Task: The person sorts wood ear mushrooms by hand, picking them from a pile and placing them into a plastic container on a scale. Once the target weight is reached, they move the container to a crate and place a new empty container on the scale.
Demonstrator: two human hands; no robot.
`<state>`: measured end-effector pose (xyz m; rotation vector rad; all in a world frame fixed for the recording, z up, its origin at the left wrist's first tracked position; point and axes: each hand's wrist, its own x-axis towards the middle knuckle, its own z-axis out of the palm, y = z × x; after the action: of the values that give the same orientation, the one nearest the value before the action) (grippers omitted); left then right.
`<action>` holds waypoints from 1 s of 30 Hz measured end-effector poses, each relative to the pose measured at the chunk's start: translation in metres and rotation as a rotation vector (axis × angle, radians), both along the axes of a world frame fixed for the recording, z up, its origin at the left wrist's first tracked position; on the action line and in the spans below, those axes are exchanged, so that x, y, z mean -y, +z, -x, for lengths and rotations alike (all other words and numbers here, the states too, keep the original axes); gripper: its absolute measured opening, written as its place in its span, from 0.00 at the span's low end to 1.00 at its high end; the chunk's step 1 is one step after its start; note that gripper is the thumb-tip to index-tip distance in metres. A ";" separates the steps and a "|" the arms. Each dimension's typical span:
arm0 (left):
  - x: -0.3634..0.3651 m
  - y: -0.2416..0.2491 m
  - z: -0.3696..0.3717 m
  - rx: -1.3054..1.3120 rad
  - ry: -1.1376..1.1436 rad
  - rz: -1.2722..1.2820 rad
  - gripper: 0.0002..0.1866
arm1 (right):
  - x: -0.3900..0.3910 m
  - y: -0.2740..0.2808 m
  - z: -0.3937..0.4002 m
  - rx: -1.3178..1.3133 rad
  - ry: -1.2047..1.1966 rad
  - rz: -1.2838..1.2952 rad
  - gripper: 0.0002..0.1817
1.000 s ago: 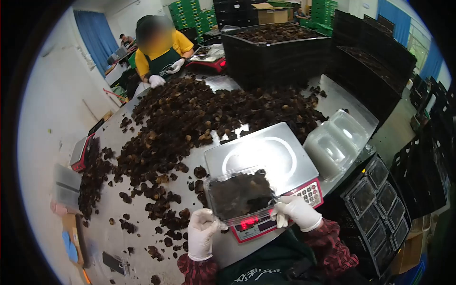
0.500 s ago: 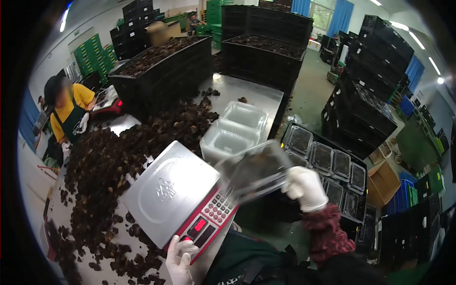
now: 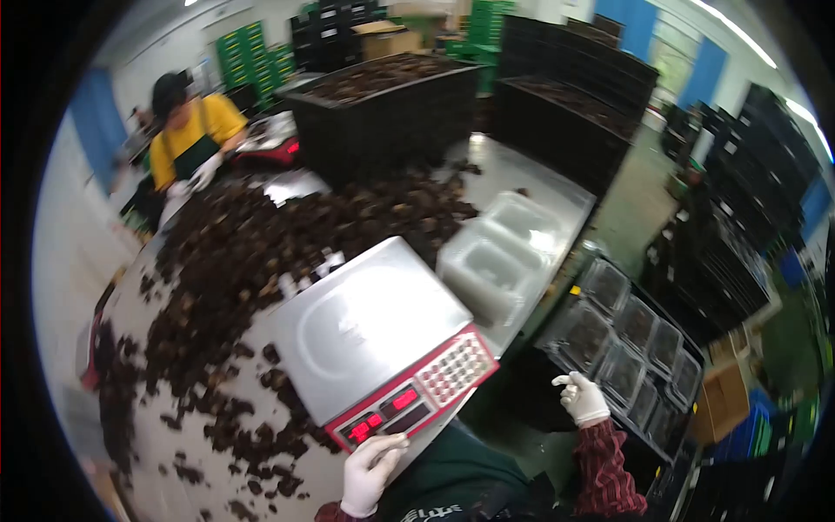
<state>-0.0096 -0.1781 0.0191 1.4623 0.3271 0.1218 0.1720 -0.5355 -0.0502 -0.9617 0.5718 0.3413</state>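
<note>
My left hand [image 3: 372, 471], in a white glove, is at the front edge of a red digital scale [image 3: 409, 391], its fingers bent together with nothing visible in them. The scale's metal pan [image 3: 370, 317] is bare and its red digits are lit but blurred. My right hand [image 3: 583, 400], also gloved in white, hovers at the near left side of a black crate [image 3: 544, 341]; its fingers are apart and hold nothing. Filled clear plastic boxes [image 3: 581, 335] sit in that crate. Behind the scale stand stacked clear plastic containers [image 3: 491, 268].
Dark brown mushroom-like pieces [image 3: 235, 252] cover much of the metal table [image 3: 300, 352]. A large black bin [image 3: 383, 122] stands behind them. A co-worker [image 3: 191, 139] in yellow is at the far left by another scale [image 3: 270, 157]. Stacked black crates [image 3: 709, 261] and a cardboard box [image 3: 722, 400] are at right.
The clear plastic box has left my right hand, which has moved down beside the crate and opened. The view has swung left. My left hand stays by the scale's front, fingers now drawn together.
</note>
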 end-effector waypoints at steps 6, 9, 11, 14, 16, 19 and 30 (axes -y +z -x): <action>-0.005 0.002 0.011 0.124 0.032 -0.222 0.10 | -0.099 0.105 -0.065 0.757 0.279 0.961 0.21; -0.022 -0.002 0.026 0.140 0.176 -0.395 0.10 | -0.136 0.099 -0.113 1.366 0.134 1.508 0.11; -0.037 -0.006 0.035 0.137 0.296 -0.545 0.10 | -0.152 0.094 -0.137 1.520 0.213 1.725 0.11; -0.072 -0.016 0.050 0.022 0.336 -0.994 0.12 | -0.156 0.050 -0.165 1.564 0.589 1.635 0.11; -0.094 -0.027 0.052 -0.005 0.320 -1.163 0.16 | -0.161 0.044 -0.166 1.493 0.588 1.731 0.11; -0.115 -0.019 0.030 -0.141 0.115 -1.315 0.27 | -0.167 0.050 -0.159 1.386 0.505 1.640 0.11; -0.215 -0.002 0.034 -0.669 -0.217 -1.006 0.26 | -0.159 0.043 -0.165 1.423 0.535 1.600 0.11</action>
<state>-0.0432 0.0374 0.0168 2.5156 0.7028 -0.4577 0.3369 -0.3768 -0.0073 -2.4994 -0.9838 -0.5107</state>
